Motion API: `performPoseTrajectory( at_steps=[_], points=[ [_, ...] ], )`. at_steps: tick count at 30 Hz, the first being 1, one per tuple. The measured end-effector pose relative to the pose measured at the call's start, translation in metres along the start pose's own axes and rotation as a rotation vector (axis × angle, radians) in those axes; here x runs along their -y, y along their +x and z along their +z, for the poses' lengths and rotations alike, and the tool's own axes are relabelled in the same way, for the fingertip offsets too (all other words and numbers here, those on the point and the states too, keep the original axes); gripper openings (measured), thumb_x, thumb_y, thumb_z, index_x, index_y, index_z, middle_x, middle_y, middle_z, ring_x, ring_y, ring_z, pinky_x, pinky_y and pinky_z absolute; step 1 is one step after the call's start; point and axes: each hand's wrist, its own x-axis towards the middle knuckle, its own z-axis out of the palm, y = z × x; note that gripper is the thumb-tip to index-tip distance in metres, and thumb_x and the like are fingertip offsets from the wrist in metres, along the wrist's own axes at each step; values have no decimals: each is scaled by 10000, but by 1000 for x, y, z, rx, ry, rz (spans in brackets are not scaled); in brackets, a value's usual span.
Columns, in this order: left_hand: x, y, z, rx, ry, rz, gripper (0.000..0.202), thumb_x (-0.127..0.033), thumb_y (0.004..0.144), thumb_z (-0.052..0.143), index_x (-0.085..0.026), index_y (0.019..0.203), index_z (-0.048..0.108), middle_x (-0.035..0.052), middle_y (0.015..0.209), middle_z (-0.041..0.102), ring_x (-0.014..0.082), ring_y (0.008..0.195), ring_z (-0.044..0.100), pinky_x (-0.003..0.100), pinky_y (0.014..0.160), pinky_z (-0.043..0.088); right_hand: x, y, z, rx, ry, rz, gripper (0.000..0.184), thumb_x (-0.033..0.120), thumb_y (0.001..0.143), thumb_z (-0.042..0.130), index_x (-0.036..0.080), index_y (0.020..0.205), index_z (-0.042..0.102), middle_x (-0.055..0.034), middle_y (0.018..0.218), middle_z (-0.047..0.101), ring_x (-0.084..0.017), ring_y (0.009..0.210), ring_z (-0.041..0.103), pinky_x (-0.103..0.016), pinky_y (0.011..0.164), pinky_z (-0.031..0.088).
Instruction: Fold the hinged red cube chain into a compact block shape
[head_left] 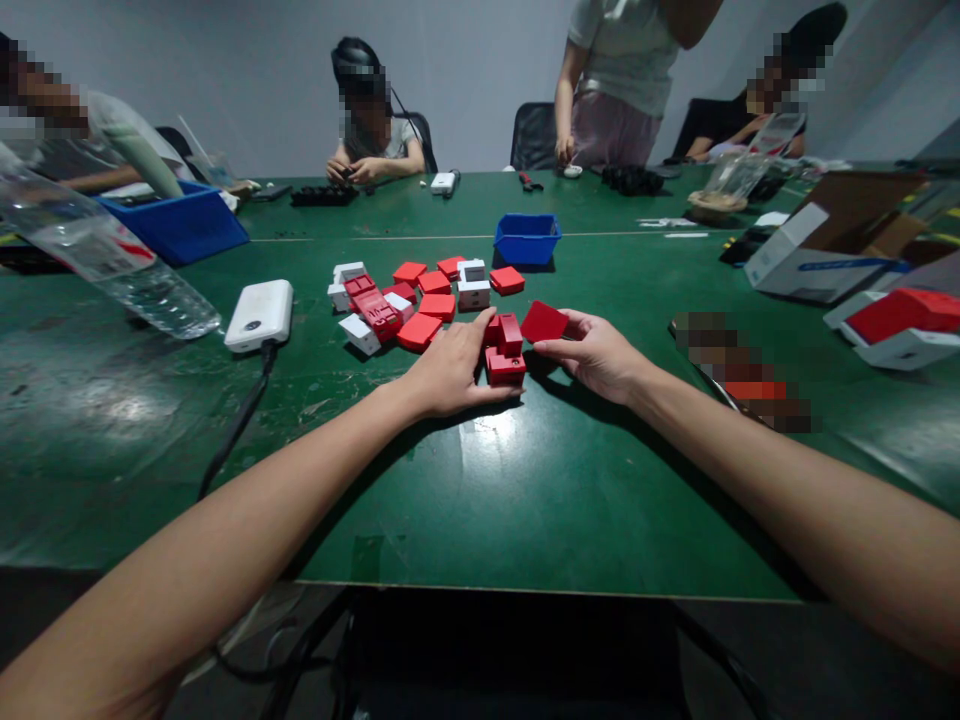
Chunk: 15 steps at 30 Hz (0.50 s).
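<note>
My left hand (450, 368) is closed round a stepped red plastic block (505, 367) that rests on the green table, thumb along its near side and fingers behind it. Just to its right, my right hand (596, 355) pinches a flat red square piece (544, 321) by its edge, tilted and held up off the table. Beyond my left hand lies a loose group of red pieces (421, 331), white blocks (474, 293) and a long red slotted part (373, 306). A separate red square piece (508, 280) lies at the group's right end.
Behind the pieces stands a small blue bin (527, 240). At left are a white power bank (259, 315) with a black cable, a plastic bottle (105, 255) and a larger blue bin (180, 222). A phone (731, 375) and boxes (825, 240) are at right. Several people are across the table.
</note>
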Motion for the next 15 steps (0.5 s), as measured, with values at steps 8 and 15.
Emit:
performPoseTrajectory(
  at_steps=[8,15],
  points=[
    [1,0,1,-3,0,12,1083,-684,754,650,-72,1528,204,264,1444,482,404,1251,530,541,1047,414,0,0,-1,-4,14,-3,459,35,518,824,199,912,655,2,884,729,-146,833,689,-293,856,560],
    [1,0,1,-6,-6,11,1069,-671,756,659,-98,1530,196,253,1448,481,401,1251,528,550,1045,409,1,-1,3,-6,55,-20,388,-26,537,697,199,850,652,-3,879,728,-152,865,691,-303,878,578]
  ],
)
